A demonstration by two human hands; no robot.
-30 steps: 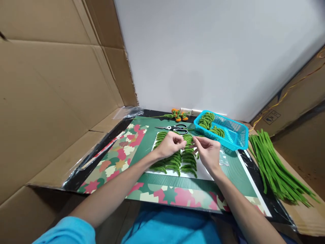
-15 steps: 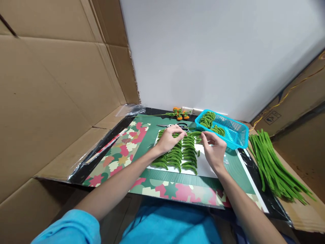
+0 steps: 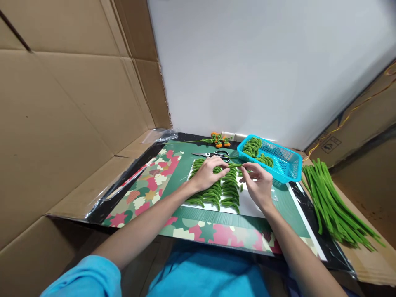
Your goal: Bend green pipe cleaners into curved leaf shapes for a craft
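My left hand [image 3: 208, 173] and my right hand [image 3: 257, 182] pinch the two ends of a short green pipe-cleaner piece [image 3: 235, 166] between them, just above the white sheet [image 3: 249, 203]. Under the hands, rows of folded green pipe-cleaner leaves [image 3: 222, 190] lie on that sheet. Both hands have fingers curled together at the fingertips.
Black scissors [image 3: 214, 155] lie behind the leaves. A blue basket [image 3: 286, 164] with more green leaves stands at the back right. A bundle of long green pipe cleaners [image 3: 334, 206] lies at the right. An orange-flowered stem [image 3: 218, 140] lies by the wall. Cardboard walls rise at the left.
My right hand drew back from the basket side toward the left hand, and both now meet on the green piece. The camera view shifted slightly.
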